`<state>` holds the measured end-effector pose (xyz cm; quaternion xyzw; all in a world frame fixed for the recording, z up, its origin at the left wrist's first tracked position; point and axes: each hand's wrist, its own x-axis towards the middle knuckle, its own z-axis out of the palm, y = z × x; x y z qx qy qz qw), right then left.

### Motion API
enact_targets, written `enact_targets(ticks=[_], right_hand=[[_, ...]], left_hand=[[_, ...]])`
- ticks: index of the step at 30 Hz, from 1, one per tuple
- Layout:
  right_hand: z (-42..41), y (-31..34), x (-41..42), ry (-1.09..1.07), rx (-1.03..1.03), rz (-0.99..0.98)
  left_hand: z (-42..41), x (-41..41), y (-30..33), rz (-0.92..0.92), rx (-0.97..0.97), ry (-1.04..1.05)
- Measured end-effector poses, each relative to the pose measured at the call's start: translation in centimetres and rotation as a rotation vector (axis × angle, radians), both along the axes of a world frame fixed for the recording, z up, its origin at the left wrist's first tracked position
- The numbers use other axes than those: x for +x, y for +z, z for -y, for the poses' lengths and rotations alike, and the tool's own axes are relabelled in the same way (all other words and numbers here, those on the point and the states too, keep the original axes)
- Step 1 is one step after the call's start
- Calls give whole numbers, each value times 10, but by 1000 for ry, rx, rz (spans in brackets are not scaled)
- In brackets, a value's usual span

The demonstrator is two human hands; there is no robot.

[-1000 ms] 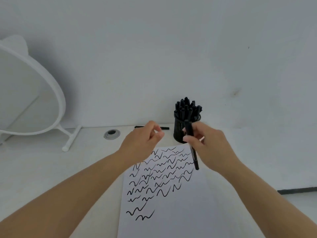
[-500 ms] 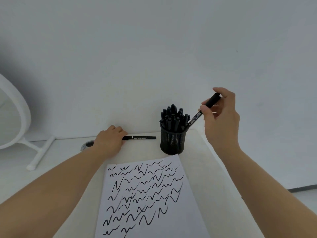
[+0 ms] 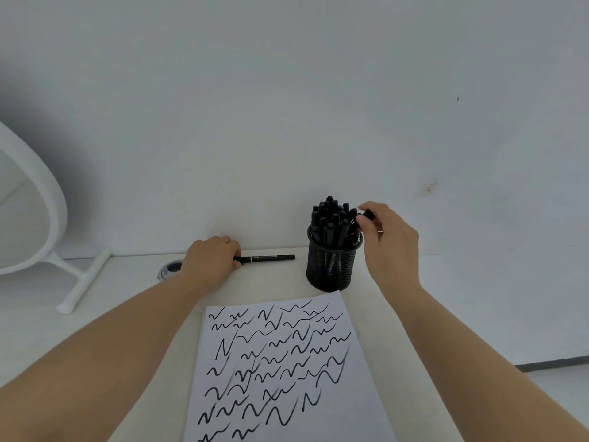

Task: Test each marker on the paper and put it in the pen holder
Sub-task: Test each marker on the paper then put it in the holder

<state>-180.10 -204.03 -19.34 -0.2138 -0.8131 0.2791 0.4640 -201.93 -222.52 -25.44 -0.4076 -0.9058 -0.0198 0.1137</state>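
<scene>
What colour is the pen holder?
Black mesh; the pen holder shows best in the head view.

Your right grip point(image 3: 387, 240) pinches a marker point(image 3: 366, 215) at the pen holder point(image 3: 331, 266) rim, while your left grip point(image 3: 212, 261) covers the loose marker point(image 3: 269, 258) along the desk point(image 3: 127, 298) back edge.

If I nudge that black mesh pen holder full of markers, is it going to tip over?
Probably stable but top-heavy: the pen holder is packed with markers rising above its rim. A low push would likely slide it on the smooth desk; a push near the rim might tip it.
</scene>
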Motion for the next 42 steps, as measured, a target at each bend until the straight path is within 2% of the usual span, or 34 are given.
enact_targets(ticks=[3,7,9,11,13,15,18,21,23,26,30,32,34,36,37,39,42], right_hand=[[-1,-7,0,-33,30,131],[5,-5,7,-57,-63,259],[18,-1,18,-78,-73,179],[39,1,30,-49,-79,66],[63,1,41,70,-173,48],[91,1,49,241,-351,108],[129,-3,60,408,-508,165],[162,-9,75,484,-598,139],[179,-12,86,498,-676,113],[188,-11,98,463,-733,54],[198,-14,113,429,-697,74],[180,-6,121,283,-646,42],[139,3,133,45,-601,-86],[111,9,141,-20,-764,-260],[109,6,142,5,-790,-246],[121,-10,133,78,-730,-76],[149,-29,119,267,-699,102]], left_hand=[[10,-1,5,-6,60,40],[34,10,14,12,200,154],[49,26,20,163,356,226],[63,49,26,354,543,207],[74,81,34,494,722,110],[83,115,44,549,808,12],[95,159,51,538,758,-72],[108,192,49,436,649,-159],[117,209,46,342,606,-240],[125,232,44,314,532,-310],[137,261,39,419,491,-336],[151,267,32,541,490,-297],[169,259,21,725,558,-154],[183,241,11,733,624,31],[186,233,8,674,639,74],[182,224,8,598,649,39],[165,218,10,590,614,-24]])
